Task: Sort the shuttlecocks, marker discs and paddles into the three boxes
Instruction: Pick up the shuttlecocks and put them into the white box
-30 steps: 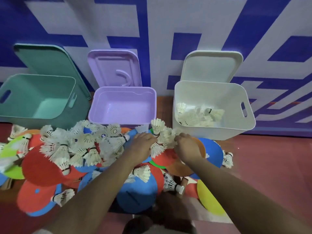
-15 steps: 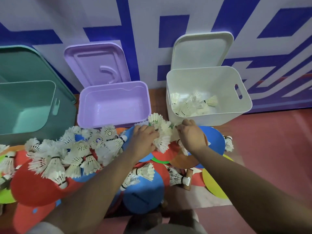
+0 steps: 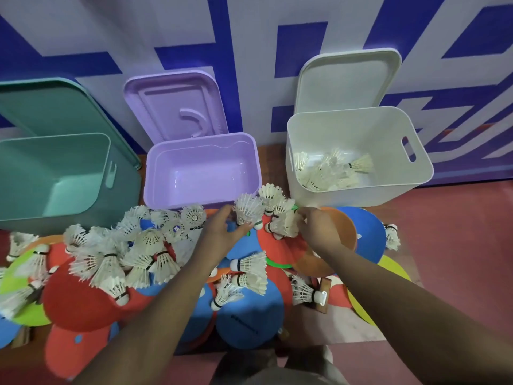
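A heap of white feather shuttlecocks [image 3: 116,254] lies on coloured marker discs [image 3: 80,298] and paddles on the floor. My left hand [image 3: 222,232] pinches a shuttlecock [image 3: 248,211] just in front of the purple box [image 3: 202,145]. My right hand [image 3: 319,232] grips a bunch of shuttlecocks [image 3: 284,225] next to it, over a red disc [image 3: 280,245]. The white box [image 3: 361,187] at the right holds several shuttlecocks [image 3: 327,170]. The teal box [image 3: 125,190] at the left and the purple box hold nothing.
Three lids lean on the blue and white wall behind the boxes: teal [image 3: 55,107], purple [image 3: 175,107], white [image 3: 349,79]. A wooden paddle handle [image 3: 323,297] pokes out among the discs. Bare red floor [image 3: 458,273] stretches to the right.
Both hands have lifted slightly with shuttlecocks gathered from the pile in front of the purple and white boxes. The camera has dropped closer and turned a little to the right.
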Motion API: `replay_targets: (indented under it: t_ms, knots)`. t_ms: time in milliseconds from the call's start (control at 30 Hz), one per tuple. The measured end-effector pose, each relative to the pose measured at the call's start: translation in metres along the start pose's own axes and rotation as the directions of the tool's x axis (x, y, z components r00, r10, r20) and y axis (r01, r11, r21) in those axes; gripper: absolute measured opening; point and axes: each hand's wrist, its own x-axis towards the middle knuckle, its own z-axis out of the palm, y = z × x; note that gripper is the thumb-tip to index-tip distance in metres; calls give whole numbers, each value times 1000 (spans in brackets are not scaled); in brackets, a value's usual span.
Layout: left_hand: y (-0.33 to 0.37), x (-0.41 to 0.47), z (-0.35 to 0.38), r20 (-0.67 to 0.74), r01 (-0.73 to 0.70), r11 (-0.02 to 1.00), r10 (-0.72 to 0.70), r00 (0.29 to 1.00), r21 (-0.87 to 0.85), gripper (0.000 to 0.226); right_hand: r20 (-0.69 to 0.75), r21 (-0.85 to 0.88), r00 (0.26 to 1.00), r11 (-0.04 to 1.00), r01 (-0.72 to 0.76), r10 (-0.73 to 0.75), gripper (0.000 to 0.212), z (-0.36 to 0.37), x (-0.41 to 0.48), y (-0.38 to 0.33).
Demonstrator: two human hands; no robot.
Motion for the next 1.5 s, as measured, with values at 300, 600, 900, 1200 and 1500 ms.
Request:
replay_targets:
  t_ms: [300, 600, 900, 1200, 1500]
  knots:
    - [-3, -5, 2, 34, 29, 999, -29, 999, 23, 21, -237, 136, 964, 979, 154, -119, 11, -50, -22, -19]
    - [0, -5, -5, 48, 0, 996, -5, 999, 94, 29, -184, 354, 954, 890, 288, -236, 11, -81, -40, -72]
    - [1, -19, -20, 102, -53, 999, 53, 993, -2, 21, -55, 510, 962, 820, 258, -269, 17, -54, -51, -99]
    - [-8, -15, -16, 162, -91, 996, 91, 983, -3, 25, 27, 411, 956, 875, 256, -293, 23, -51, -45, -94]
    - [-11, -9, -14, 144, 31, 986, -7, 990, -166, 22, 32, 129, 983, 975, -183, 180, 48, -31, -28, -45]
